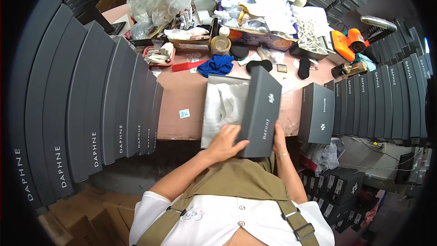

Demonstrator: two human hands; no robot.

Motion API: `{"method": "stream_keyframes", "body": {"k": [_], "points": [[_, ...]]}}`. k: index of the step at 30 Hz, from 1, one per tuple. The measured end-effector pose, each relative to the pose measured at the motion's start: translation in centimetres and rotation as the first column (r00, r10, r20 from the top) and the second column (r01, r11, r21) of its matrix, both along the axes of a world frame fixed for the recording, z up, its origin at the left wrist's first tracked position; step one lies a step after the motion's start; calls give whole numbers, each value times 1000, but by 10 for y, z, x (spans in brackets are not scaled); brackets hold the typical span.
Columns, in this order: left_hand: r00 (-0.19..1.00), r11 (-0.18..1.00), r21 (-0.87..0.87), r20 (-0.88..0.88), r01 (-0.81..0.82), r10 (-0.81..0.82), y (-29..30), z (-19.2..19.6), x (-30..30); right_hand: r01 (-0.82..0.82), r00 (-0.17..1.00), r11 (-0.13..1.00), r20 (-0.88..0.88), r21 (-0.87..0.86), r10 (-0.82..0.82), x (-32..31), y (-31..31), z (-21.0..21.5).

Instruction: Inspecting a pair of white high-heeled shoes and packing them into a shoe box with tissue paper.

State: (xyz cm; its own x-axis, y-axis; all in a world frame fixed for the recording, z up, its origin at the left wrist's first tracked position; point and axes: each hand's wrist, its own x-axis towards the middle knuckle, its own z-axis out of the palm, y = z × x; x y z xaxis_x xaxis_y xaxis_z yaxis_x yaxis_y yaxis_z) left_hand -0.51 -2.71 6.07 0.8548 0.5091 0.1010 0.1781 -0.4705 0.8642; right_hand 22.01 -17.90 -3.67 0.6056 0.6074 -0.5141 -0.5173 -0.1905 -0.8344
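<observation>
A dark grey shoebox base [204,109] sits at the table's near edge with white tissue paper [225,98] inside. Its matching lid [262,109] is tilted up on edge along the base's right side. My right hand [279,140] grips the lid's right side near its lower end, with some fingers hidden behind it. My left hand [225,145] lies over the near end of the base, touching the tissue; its thumb sticks out towards the lid, apart from the fingers.
Tall rows of grey shoeboxes stand at the left [84,105] and right [364,105]. Behind the base are a blue cloth [216,66], a red comb [185,66], black pads [304,69], a jar [221,44] and an orange heat-gun-like tool [343,45]. A small sticker [184,113] lies left.
</observation>
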Motion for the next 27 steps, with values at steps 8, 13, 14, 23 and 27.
{"method": "stream_keyframes", "body": {"k": [8,13,14,23,27], "points": [[829,832,-195,-352,-520,436,26,-67,-83,-313,769,917,502,-245,397,-70,83,20],[881,795,-408,-348,-449,319,35,-108,-90,-220,802,937,497,-270,331,-78,76,-12],[898,593,-676,-363,-438,249,46,-107,-91,-257,819,932,455,-254,350,-74,77,-9],[939,639,-719,56,275,-340,-14,-3,59,-3,958,994,283,-110,34,96,-69,112],[834,589,-616,226,523,-503,-33,35,96,343,408,776,828,-529,385,229,-170,165]]}}
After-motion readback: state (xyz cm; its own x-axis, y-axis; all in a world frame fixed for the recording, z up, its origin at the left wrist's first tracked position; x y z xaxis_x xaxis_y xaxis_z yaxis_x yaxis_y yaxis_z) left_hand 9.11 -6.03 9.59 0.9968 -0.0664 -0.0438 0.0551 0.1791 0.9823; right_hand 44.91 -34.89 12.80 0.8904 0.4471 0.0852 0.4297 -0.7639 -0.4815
